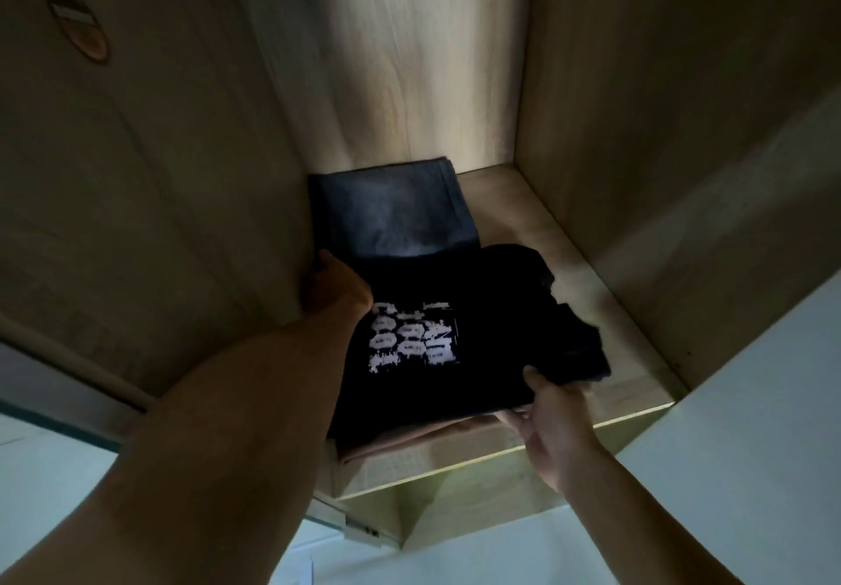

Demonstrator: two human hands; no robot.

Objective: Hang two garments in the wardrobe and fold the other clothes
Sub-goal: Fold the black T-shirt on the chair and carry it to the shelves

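A folded black T-shirt (473, 334) with a white print lies on the wardrobe shelf (523, 220), partly over a folded brownish garment (409, 441) at the shelf's front edge. Behind it lies a folded dark grey garment (391, 211). My left hand (334, 286) reaches along the shirt's left side, its fingers hidden under or behind the cloth. My right hand (553, 411) grips the stack's front right corner, thumb on top of the black shirt and fingers beneath.
The shelf sits inside a wooden wardrobe, with a side panel (660, 129) close on the right and a wooden door (136, 174) on the left. Bare shelf shows to the right of the clothes. A white surface (751, 425) lies at lower right.
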